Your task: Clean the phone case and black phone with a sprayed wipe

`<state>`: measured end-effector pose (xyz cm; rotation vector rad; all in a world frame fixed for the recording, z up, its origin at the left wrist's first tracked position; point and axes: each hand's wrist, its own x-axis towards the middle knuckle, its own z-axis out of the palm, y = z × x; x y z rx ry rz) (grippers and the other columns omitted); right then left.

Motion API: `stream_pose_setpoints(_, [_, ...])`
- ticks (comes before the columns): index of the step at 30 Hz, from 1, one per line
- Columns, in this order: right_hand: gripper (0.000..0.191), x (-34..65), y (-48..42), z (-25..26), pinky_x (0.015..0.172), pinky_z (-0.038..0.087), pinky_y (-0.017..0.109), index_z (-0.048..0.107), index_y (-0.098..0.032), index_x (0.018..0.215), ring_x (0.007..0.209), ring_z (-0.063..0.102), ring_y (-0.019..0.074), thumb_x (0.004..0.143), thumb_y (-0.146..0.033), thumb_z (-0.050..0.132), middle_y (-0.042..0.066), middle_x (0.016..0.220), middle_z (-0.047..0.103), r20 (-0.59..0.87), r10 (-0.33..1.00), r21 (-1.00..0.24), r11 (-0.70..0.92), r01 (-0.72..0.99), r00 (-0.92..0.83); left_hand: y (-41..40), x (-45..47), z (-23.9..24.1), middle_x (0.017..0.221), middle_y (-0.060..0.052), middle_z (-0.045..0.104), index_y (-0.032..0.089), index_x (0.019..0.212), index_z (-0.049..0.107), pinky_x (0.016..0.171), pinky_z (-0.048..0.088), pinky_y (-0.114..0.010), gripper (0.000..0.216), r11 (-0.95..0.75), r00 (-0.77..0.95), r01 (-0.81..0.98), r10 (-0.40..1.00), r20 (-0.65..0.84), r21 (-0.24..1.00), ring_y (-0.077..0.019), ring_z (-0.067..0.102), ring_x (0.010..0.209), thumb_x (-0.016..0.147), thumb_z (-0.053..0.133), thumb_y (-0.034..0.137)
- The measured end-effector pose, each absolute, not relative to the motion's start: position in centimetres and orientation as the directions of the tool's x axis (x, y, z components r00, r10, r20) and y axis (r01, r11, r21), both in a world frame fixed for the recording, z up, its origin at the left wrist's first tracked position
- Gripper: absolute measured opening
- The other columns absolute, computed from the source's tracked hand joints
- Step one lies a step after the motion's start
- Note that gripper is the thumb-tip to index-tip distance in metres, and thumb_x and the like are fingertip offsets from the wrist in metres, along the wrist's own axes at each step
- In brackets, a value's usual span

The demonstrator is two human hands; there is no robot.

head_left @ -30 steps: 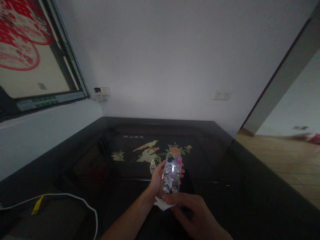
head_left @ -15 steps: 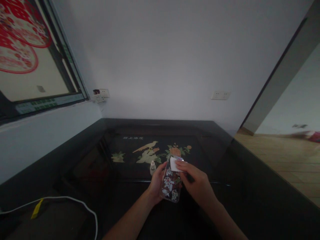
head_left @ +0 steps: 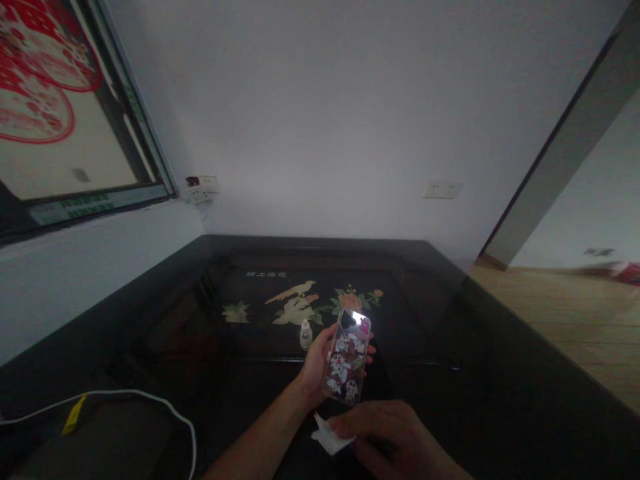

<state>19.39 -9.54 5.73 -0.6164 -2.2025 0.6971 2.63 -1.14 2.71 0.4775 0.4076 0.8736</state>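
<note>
A clear phone case (head_left: 334, 385) is held up above the near part of the black bench (head_left: 450, 307), tilted so that its patterned back faces the camera and its top leans slightly to the right. It is see-through with rounded corners, and black-and-white cartoon figures (head_left: 343, 363) are scattered over it. A pink figure (head_left: 365, 327) sits near the upper right corner, with a small patch of green lower down. At the top left is a dark camera area, and beside it a strong white glare washes out part of the surface. Whether a phone is inside cannot be told.

The left hand (head_left: 316, 367) supports the case from behind and along its left edge, its fingertips slightly spread where they show past the right edge. The right hand (head_left: 387, 427), just below the bottom end of the case and apart from it, pinches a crumpled white tissue (head_left: 330, 439) between its fingers. A small clear bottle (head_left: 305, 335) with a white cap stands upright on the bench, just beyond the left hand.

On the benchtop, above an inlaid bird (head_left: 295, 291) and flowers (head_left: 350, 297), runs a row of four pale Chinese characters (head_left: 267, 274); the second reads 上 and the last 花, the others being too small to make out surely. The green print (head_left: 85, 203) along the window frame is too blurred to read.
</note>
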Motion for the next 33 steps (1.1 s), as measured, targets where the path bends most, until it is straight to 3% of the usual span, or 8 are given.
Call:
stream_pose_setpoints(4, [0.025, 20.9, -8.0, 6.4, 0.084, 0.063, 0.025, 0.074, -0.027, 0.110, 0.090, 0.079, 0.0187, 0.091, -0.014, 0.066, 0.003, 0.100, 0.082, 0.639, 0.642, -0.606, 0.759, 0.237, -0.424, -1.4, 2.6, 2.8, 0.108, -0.018, 0.075, 0.001, 0.125, 0.068, 0.078, 0.056, -0.031, 0.064, 0.546, 0.583, -0.618, 0.801, -0.135, 0.565, -0.0234, 0.072, 0.088, 0.098, 0.044, 0.054])
stream_pose_setpoints(8, [0.005, 23.5, -3.6, 5.5, 0.068, 0.063, 0.026, 0.076, -0.023, 0.092, 0.073, 0.076, 0.0197, 0.090, -0.026, 0.072, 0.005, 0.087, 0.080, 0.711, 0.703, -0.657, 0.642, 0.395, 0.039, -1.4, 2.5, 2.7, 0.107, -0.018, 0.076, 0.003, 0.125, 0.068, 0.074, 0.055, -0.029, 0.060, 0.528, 0.557, -0.612, 0.816, -0.153, 0.589, -0.0218, 0.072, 0.087, 0.101, 0.043, 0.052])
stream_pose_setpoints(12, [0.023, 25.9, 1.1, 2.6, 0.070, 0.061, 0.031, 0.075, -0.018, 0.091, 0.075, 0.073, 0.0223, 0.084, -0.040, 0.077, 0.007, 0.086, 0.077, 0.655, 0.656, -0.752, 0.511, 0.417, 0.376, -1.1, 2.5, 2.5, 0.110, -0.018, 0.074, 0.003, 0.126, 0.067, 0.074, 0.057, -0.029, 0.063, 0.523, 0.563, -0.602, 0.814, -0.144, 0.603, -0.0212, 0.071, 0.090, 0.103, 0.037, 0.053])
stream_pose_setpoints(17, [0.040, 27.4, 3.5, 0.0, 0.072, 0.060, 0.035, 0.073, -0.017, 0.097, 0.084, 0.073, 0.0263, 0.081, -0.054, 0.077, 0.011, 0.095, 0.077, 0.440, 0.785, -0.895, 0.341, 0.289, 0.435, -1.3, 2.5, 2.6, 0.108, -0.018, 0.073, 0.003, 0.124, 0.068, 0.071, 0.057, -0.028, 0.062, 0.521, 0.564, -0.573, 0.811, -0.158, 0.632, -0.0205, 0.069, 0.087, 0.101, 0.043, 0.055])
stream_pose_setpoints(21, [0.048, 27.6, 3.5, -0.2, 0.069, 0.060, 0.036, 0.072, -0.017, 0.099, 0.084, 0.074, 0.0287, 0.078, -0.059, 0.076, 0.013, 0.097, 0.078, 0.329, 0.863, -0.941, 0.268, 0.206, 0.382, -1.4, 2.1, 2.9, 0.104, -0.014, 0.070, 0.010, 0.123, 0.064, 0.067, 0.055, -0.028, 0.058, 0.439, 0.513, -0.482, 0.843, -0.161, 0.759, -0.0190, 0.066, 0.083, 0.092, 0.058, 0.059])
stream_pose_setpoints(25, [0.051, 27.6, 3.7, -0.2, 0.068, 0.060, 0.036, 0.071, -0.017, 0.097, 0.087, 0.075, 0.0309, 0.075, -0.062, 0.078, 0.015, 0.103, 0.079, 0.297, 0.884, -0.952, 0.247, 0.180, 0.361, -1.7, 1.4, 4.0, 0.095, -0.006, 0.064, 0.019, 0.129, 0.056, 0.055, 0.048, -0.024, 0.064, 0.220, 0.408, -0.242, 0.907, -0.107, 0.945, -0.0156, 0.059, 0.071, 0.083, 0.065, 0.062])
stream_pose_setpoints(28, [0.050, 27.6, 3.9, -0.4, 0.068, 0.060, 0.037, 0.072, -0.017, 0.098, 0.087, 0.075, 0.0314, 0.076, -0.062, 0.077, 0.015, 0.104, 0.079, 0.273, 0.905, -0.958, 0.224, 0.180, 0.327, -2.8, 1.0, 5.3, 0.107, -0.005, 0.063, 0.024, 0.137, 0.053, 0.070, 0.051, -0.028, 0.058, -0.035, 0.298, 0.124, 0.954, -0.004, 0.992, -0.0150, 0.060, 0.075, 0.091, 0.057, 0.058])
stream_pose_setpoints(33, [0.047, 27.5, 3.9, -0.8, 0.067, 0.058, 0.035, 0.072, -0.017, 0.102, 0.083, 0.074, 0.0295, 0.082, -0.059, 0.073, 0.013, 0.101, 0.079, 0.271, 0.930, -0.951, 0.219, 0.220, 0.247, -5.0, 2.0, 5.9, 0.130, -0.012, 0.060, 0.025, 0.145, 0.050, 0.092, 0.050, -0.038, 0.061, -0.135, 0.058, 0.805, 0.987, 0.150, 0.578, -0.0281, 0.065, 0.108, 0.092, 0.056, 0.054])
